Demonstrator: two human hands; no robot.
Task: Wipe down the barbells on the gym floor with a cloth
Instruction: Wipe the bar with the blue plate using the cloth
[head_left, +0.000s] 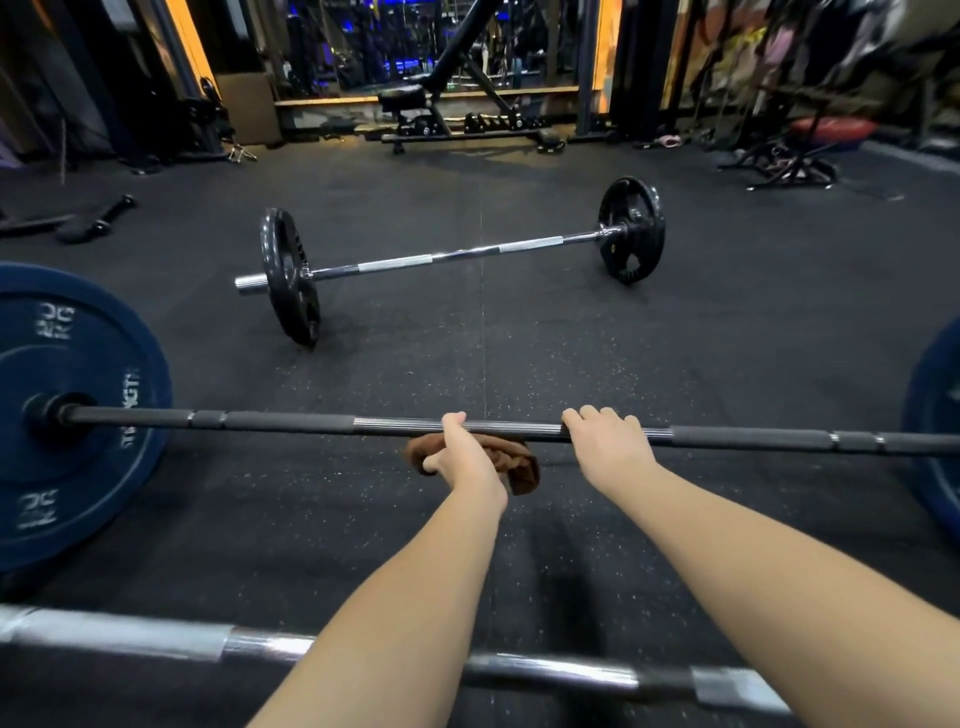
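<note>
Gym floor (675, 338), black rubber, speckled. Three bars in view.

Middle one: dark barbell (285, 421) lying across the view, with a blue plate (78, 415) on its left end and another blue plate (935, 415) at the right edge. Both hands are on its centre section.

Left hand (462, 457): fingers curled round a brown cloth (514, 457), one finger reaching up over the shaft. The cloth is bunched against the near underside of the bar, between the two hands, and hangs a little below it.

Right hand (608, 447): just right of the cloth, fingers hooked over the top of the shaft, gripping it bare.

Farther off: chrome barbell (457, 254) with black plates (288, 275), well apart from the hands, angled on the floor.

Nearest: silver bar (130, 634) passing under both forearms, ends out of view.

Back wall: tan box (249, 106), contents not visible. Black bench (457, 104) beside it. A dumbbell (111, 213) lies at far left.
</note>
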